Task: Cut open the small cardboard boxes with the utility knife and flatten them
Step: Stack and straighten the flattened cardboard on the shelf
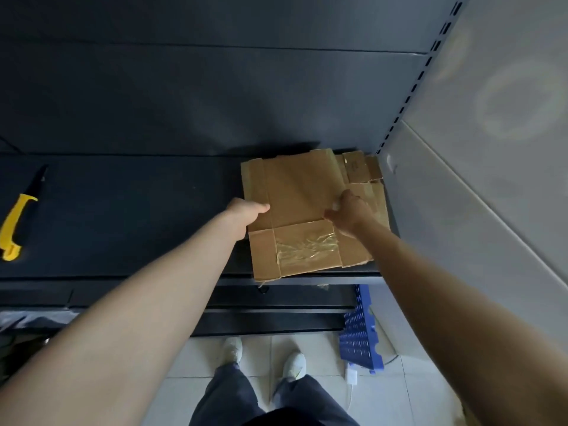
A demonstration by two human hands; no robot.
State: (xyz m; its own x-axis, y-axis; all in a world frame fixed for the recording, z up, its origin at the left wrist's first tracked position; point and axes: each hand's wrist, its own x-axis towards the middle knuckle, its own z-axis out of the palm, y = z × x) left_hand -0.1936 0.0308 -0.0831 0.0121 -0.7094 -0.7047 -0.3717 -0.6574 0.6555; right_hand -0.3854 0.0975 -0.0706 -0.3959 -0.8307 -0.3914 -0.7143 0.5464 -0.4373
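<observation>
Work looks far along: a flattened brown cardboard box (295, 204) lies between the hands on the dark shelf (138, 226), on top of further flat cardboard pieces (359, 167) that show just beyond the right hand (349, 213). The left hand (247, 210) grips the box's left edge, thumb on top, its fingers hidden underneath. The right hand rests with bent fingers on the box's right side; whether it pinches anything cannot be told. The yellow-handled utility knife (15, 222) lies unheld, well to the left of the left hand. No uncut box shows; any left would be out of view.
</observation>
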